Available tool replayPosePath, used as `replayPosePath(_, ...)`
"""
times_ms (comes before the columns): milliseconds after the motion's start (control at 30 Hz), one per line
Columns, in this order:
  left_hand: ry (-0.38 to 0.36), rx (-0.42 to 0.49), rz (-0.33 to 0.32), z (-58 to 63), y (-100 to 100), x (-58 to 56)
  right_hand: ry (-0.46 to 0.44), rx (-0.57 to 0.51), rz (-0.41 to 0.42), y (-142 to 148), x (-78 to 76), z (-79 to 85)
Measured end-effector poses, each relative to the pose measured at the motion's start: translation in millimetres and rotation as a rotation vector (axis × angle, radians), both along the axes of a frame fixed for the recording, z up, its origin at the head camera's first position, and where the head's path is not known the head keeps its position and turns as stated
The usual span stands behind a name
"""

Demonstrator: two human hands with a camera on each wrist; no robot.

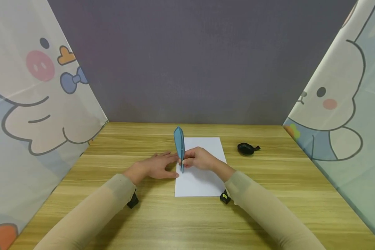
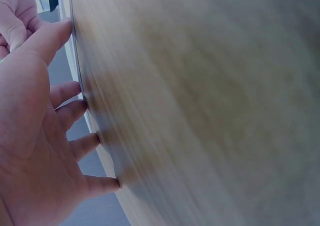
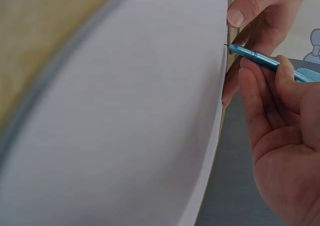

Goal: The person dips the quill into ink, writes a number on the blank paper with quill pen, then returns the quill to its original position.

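Observation:
A white sheet of paper (image 1: 203, 184) lies on the wooden table (image 1: 162, 222). My right hand (image 1: 201, 158) pinches a teal feather pen (image 1: 179, 140) between thumb and fingers. The feather end points up and away, and in the right wrist view the pen's dark tip (image 3: 231, 46) is at the paper's surface near its left side. My left hand (image 1: 159, 166) rests with fingers spread at the paper's left edge, its thumb on the sheet. The left wrist view shows the fingertips (image 2: 95, 141) of this hand touching the surface.
A small black object with a short tail (image 1: 246, 149) lies to the right of the paper. Behind the table stands a dark grey panel (image 1: 193, 62). Cartoon-printed cloth (image 1: 50, 100) hangs at both sides.

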State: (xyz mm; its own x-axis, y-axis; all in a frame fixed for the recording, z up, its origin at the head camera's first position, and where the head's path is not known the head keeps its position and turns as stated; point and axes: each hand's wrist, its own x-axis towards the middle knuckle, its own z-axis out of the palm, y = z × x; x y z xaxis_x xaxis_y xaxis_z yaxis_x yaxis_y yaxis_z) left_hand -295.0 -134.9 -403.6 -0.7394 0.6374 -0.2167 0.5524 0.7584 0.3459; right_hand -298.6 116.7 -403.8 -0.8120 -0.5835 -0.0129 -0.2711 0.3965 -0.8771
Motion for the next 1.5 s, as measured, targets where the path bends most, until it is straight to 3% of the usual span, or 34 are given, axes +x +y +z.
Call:
replayPosePath(933,0.011,-0.009,-0.005,-0.5,1,-0.2,0.017,0.047,0.038,20,22.1,0.1)
replayPosePath(1500,0.008,-0.012,-0.008,0.5,2,0.2,-0.006,0.05,0.007,38,34.6,-1.5)
